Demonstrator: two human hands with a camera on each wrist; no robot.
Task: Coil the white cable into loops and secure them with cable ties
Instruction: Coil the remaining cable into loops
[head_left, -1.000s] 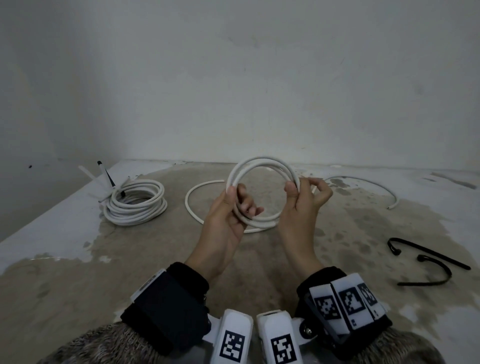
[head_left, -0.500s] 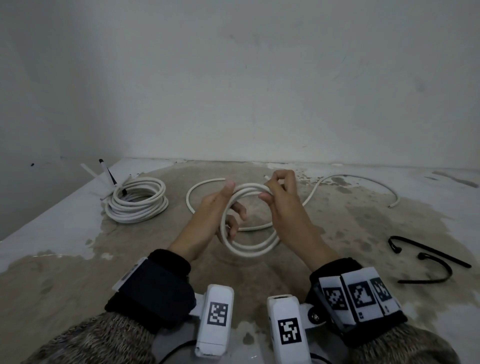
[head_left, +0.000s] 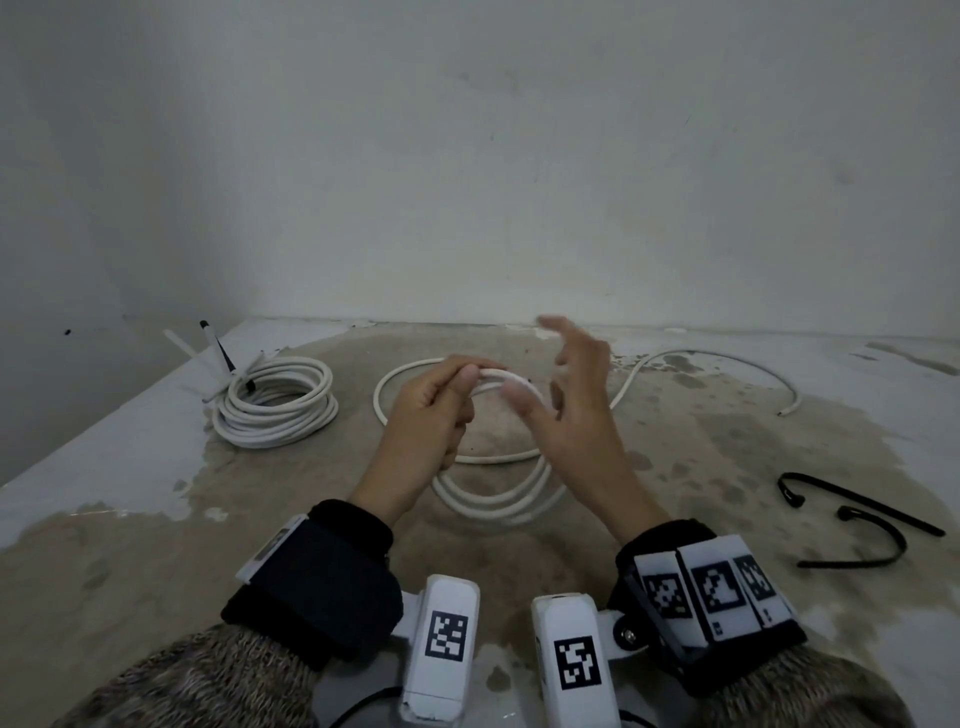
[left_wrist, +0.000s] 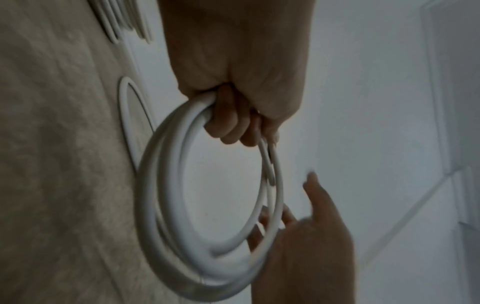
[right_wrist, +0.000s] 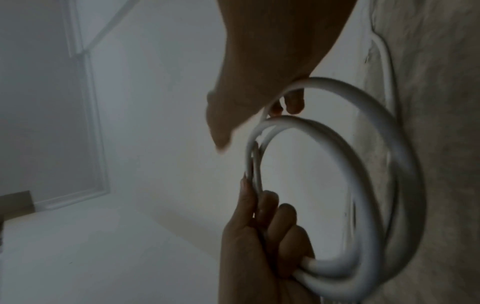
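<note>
My left hand (head_left: 441, 405) grips the top of a small coil of white cable (head_left: 493, 501), which hangs down towards me in a few loops. In the left wrist view its fingers (left_wrist: 228, 121) curl round the coil (left_wrist: 158, 195). My right hand (head_left: 569, 389) hovers just right of the coil, blurred, fingers spread, holding nothing. In the right wrist view its fingers (right_wrist: 221, 127) stand off the coil (right_wrist: 369, 160), and the left hand (right_wrist: 259, 236) clasps the loops below. The cable's loose tail (head_left: 727, 358) trails over the floor to the right.
A finished white cable bundle (head_left: 275, 405) lies at the left with tie ends sticking up. Two black cable ties (head_left: 862, 530) lie at the right. The patchy concrete floor (head_left: 675, 467) meets a pale wall just behind the hands.
The coil has come down from its raised position. My right hand, which was pinching a strand at the coil's top, has let go and spread open. The left hand keeps its hold.
</note>
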